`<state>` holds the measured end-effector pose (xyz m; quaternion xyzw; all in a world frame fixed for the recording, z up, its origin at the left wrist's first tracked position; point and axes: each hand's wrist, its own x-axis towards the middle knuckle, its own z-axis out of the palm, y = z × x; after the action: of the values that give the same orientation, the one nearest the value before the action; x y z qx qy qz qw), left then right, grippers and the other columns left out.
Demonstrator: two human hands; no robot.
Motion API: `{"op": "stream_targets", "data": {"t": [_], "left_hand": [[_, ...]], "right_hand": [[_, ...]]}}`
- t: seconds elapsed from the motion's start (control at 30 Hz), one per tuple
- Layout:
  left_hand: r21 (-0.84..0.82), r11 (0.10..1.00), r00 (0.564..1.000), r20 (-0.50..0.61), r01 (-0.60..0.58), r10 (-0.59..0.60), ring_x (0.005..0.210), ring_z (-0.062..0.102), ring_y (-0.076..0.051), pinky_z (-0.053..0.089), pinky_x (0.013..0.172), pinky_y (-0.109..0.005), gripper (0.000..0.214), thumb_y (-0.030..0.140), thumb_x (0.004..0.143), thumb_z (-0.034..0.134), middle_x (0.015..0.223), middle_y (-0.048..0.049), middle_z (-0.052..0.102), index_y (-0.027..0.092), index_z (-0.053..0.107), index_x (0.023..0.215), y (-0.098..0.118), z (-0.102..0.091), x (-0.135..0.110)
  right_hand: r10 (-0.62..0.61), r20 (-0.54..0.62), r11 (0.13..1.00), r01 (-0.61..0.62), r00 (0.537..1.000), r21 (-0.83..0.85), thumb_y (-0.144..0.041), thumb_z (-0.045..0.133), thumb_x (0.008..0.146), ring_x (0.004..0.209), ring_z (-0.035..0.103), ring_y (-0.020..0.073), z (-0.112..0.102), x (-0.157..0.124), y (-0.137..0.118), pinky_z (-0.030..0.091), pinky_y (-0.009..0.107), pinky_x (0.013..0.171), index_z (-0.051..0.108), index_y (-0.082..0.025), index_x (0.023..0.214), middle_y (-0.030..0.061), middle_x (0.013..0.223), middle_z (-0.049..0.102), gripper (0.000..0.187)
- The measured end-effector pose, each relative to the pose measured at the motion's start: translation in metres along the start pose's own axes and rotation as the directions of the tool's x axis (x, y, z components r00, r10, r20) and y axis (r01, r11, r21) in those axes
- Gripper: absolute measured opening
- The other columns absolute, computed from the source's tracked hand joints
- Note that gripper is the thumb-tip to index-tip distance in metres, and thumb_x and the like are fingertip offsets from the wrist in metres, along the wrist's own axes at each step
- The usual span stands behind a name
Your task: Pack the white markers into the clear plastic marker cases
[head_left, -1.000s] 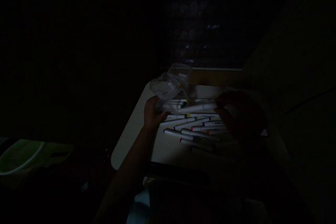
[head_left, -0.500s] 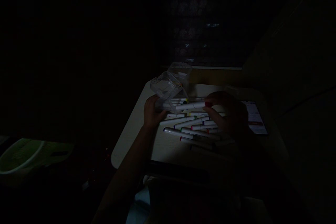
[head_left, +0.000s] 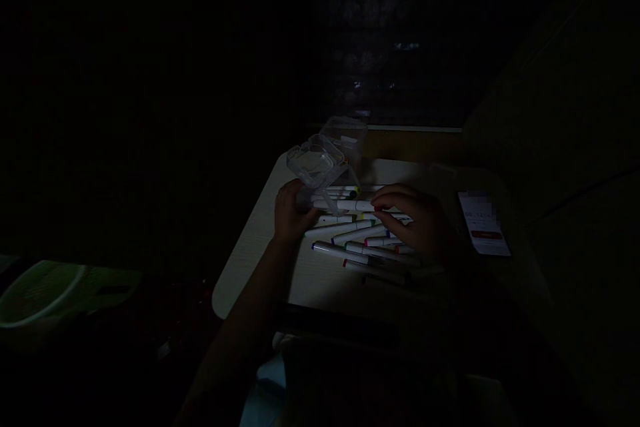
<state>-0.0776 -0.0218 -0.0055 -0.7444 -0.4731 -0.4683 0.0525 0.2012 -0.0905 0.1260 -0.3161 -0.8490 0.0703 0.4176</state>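
My left hand (head_left: 293, 213) is closed around the near end of a clear plastic case (head_left: 327, 180), which lies on its side with its mouth toward the right. A few white markers, one with a yellow cap, rest inside the case. Between the thumb and fingers of my right hand (head_left: 413, 217) is a white marker (head_left: 350, 205) with a red cap, pinched at that cap. Its far end reaches into the case. Below both hands lie several loose white markers (head_left: 340, 253) with blue, green, red and purple caps.
A pale table (head_left: 255, 263) with rounded corners carries everything. At its right lies a phone (head_left: 484, 223) with a lit screen. A clear container (head_left: 355, 130) stands at the back. On the lower left is a green basket (head_left: 45, 290). The room is very dark.
My right hand has moved left, pushing the red-capped marker further into the clear case. The left hand and the case have stayed where they were.
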Motion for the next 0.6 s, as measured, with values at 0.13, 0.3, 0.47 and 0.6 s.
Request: {"op": "stream_targets", "data": {"t": [0.13, 0.3, 0.47, 0.6], "left_hand": [[-0.017, 1.000, 1.000, 0.004, 0.000, 0.000, 0.115, 0.058, -0.029, 0.048, 0.097, -0.044, 0.064, 0.047, 0.072, 0.070, 0.124, -0.0118, 0.060, 0.020, 0.049, 0.127, -0.0016, 0.0009, 0.0000], [-0.017, 0.999, 0.999, 0.024, 0.038, -0.038, 0.116, 0.057, -0.030, 0.047, 0.099, -0.045, 0.067, 0.047, 0.069, 0.071, 0.124, -0.0120, 0.060, 0.020, 0.050, 0.126, -0.0053, 0.0025, -0.0011], [-0.004, 1.000, 1.000, 0.017, 0.025, -0.025, 0.117, 0.057, -0.030, 0.047, 0.099, -0.045, 0.068, 0.042, 0.067, 0.074, 0.126, -0.0120, 0.059, 0.021, 0.049, 0.127, -0.0036, 0.0020, -0.0020], [0.003, 0.998, 0.998, 0.013, 0.055, -0.056, 0.118, 0.056, -0.030, 0.047, 0.098, -0.046, 0.067, 0.043, 0.068, 0.074, 0.126, -0.0120, 0.059, 0.021, 0.050, 0.127, -0.0009, 0.0015, -0.0020]], "right_hand": [[-0.001, 0.018, 1.000, 0.001, 1.000, 0.007, -0.013, 0.056, 0.090, 0.086, 0.067, 0.0151, 0.0009, -0.0001, -0.0001, 0.055, 0.028, 0.076, 0.064, -0.019, 0.091, 0.0044, 0.092, 0.071, 0.010], [0.003, 0.016, 1.000, -0.003, 1.000, 0.020, -0.014, 0.057, 0.090, 0.086, 0.067, 0.0148, 0.0005, -0.0008, -0.0003, 0.055, 0.027, 0.076, 0.065, -0.019, 0.090, 0.0043, 0.091, 0.071, 0.009], [-0.006, 0.009, 1.000, 0.006, 1.000, 0.014, -0.011, 0.056, 0.088, 0.087, 0.067, 0.0146, 0.0003, -0.0017, 0.0006, 0.055, 0.027, 0.076, 0.065, -0.018, 0.092, 0.0051, 0.094, 0.071, 0.012], [0.025, 0.021, 1.000, -0.025, 0.999, 0.004, -0.013, 0.055, 0.089, 0.085, 0.067, 0.0146, -0.0003, -0.0015, 0.0001, 0.054, 0.028, 0.076, 0.065, -0.019, 0.091, 0.0044, 0.092, 0.071, 0.013]]}}
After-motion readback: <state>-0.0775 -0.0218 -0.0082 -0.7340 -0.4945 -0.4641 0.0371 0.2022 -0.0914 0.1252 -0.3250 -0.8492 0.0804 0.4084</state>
